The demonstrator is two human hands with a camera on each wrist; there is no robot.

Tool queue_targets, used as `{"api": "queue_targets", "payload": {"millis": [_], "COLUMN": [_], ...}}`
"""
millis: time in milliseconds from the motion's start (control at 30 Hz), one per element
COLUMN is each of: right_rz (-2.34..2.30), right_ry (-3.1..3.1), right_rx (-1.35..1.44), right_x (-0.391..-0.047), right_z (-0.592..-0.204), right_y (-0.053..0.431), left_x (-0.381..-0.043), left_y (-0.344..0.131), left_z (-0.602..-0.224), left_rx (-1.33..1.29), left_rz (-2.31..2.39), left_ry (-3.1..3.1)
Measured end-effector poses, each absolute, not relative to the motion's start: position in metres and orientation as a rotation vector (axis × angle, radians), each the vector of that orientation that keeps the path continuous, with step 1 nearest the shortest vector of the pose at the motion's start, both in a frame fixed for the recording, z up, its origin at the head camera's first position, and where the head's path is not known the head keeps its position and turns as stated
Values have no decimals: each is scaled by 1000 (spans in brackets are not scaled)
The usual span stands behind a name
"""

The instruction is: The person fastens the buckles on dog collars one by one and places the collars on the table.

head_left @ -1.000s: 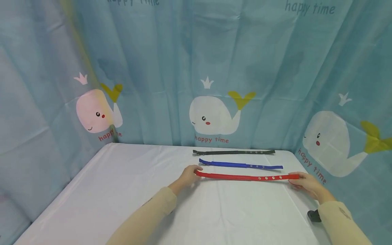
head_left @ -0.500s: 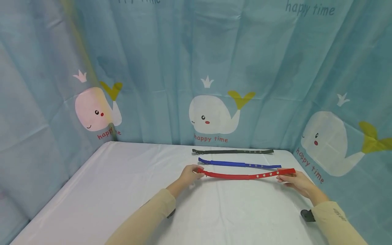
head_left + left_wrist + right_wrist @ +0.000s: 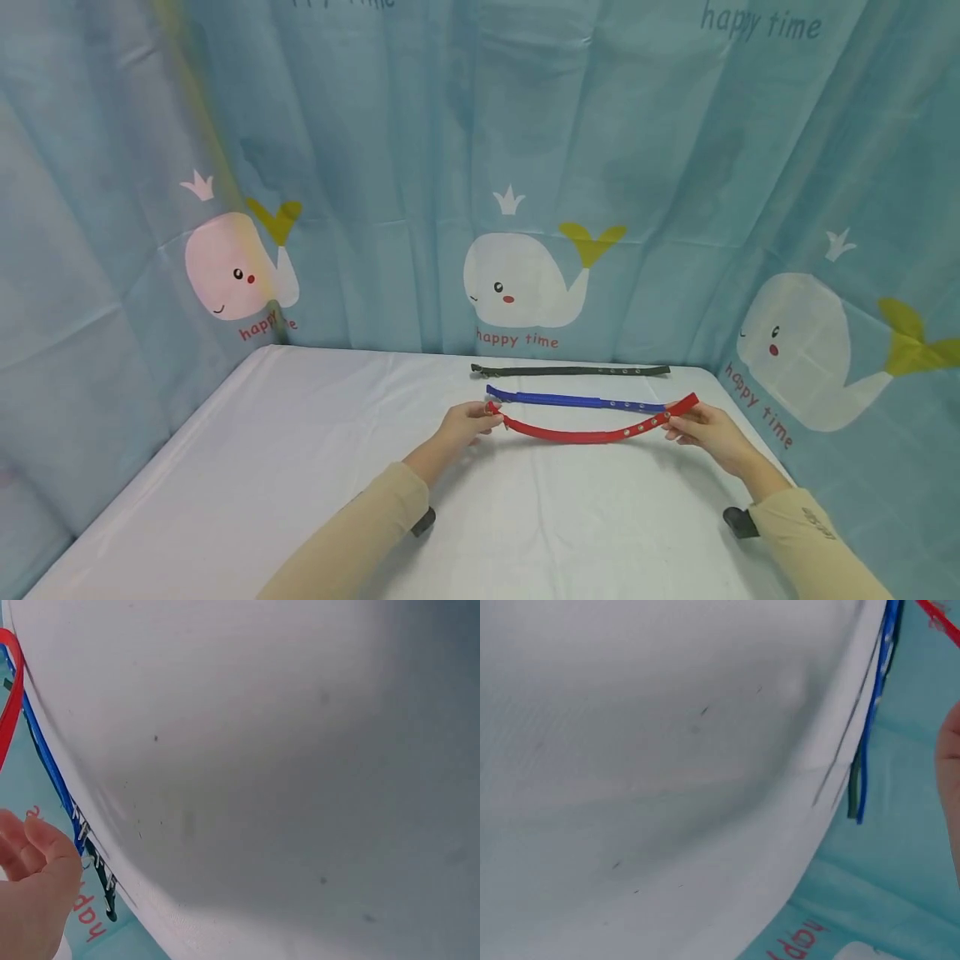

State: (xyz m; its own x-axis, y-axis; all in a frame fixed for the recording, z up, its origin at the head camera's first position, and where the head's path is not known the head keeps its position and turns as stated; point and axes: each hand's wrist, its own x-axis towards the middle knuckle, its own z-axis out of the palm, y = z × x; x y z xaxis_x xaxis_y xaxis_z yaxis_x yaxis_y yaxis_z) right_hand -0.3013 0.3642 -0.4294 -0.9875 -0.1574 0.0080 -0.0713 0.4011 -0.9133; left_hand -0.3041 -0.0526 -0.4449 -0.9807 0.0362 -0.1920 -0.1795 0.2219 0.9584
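Observation:
A red pet collar with metal eyelets sags in a shallow curve between my two hands. My left hand pinches its buckle end. With thumb and fingers my right hand pinches the eyelet end, and the strap's tip sticks up past the fingers. Just behind lies a blue collar, its right end overlapped by the red one in the head view. Farther back is a black collar. In the left wrist view, the left hand shows at the lower left; the right wrist view catches only an edge of the right hand.
A white cloth covers the table. Blue curtains printed with whales close in the back and sides. A black wrist device hangs under the right sleeve, another under the left.
My right hand has moved left and slightly up, bringing the red collar's ends closer. The strap went from nearly straight to a sagging curve, and its right tip rose.

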Motion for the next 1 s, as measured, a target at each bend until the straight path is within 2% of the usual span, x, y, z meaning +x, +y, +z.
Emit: {"api": "queue_targets", "payload": {"millis": [167,567,1000], "right_rz": [-1627,-1750,-1900], "right_ry": [2613,2568,2520], "right_rx": [-238,-255,-262], "right_x": [-303,-297,-289], "right_z": [-424,-417,-408], "right_y": [353,321,287], "left_x": [-304,-293,-275], "left_y": [-57,-77,-96], "left_z": [-442,-430,-415], "left_rx": [-202,-104,-152], "left_rz": [1938,2106,2193], "left_ry": [2257,2141,2141]}}
